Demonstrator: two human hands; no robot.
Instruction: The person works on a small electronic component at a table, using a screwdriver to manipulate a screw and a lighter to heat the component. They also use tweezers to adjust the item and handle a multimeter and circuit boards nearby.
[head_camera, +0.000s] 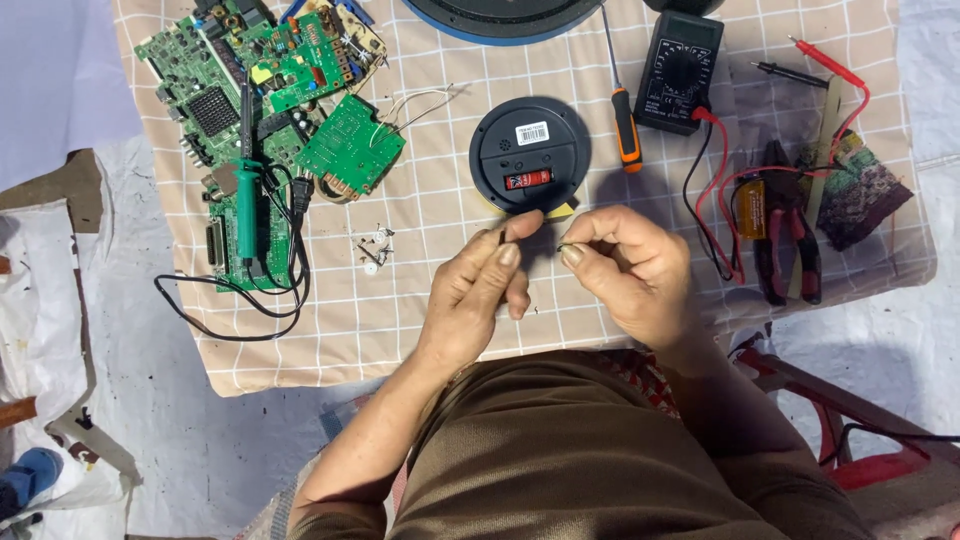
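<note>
The checked cloth (420, 300) carried a round black clock (530, 155). Just below the clock, the left hand (480, 290) curled loosely, thumb raised, holding nothing visible. Beside it, the right hand (630, 265) pinched a tiny dark part (563, 246) between thumb and forefinger.

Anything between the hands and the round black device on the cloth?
Nothing visible. The left hand and right hand hover just below the round black device, fingertips pinched toward each other; the right seems to hold a tiny dark part, too small to tell. The screwdriver lies to the device's right, the loose screws to its lower left.
</note>
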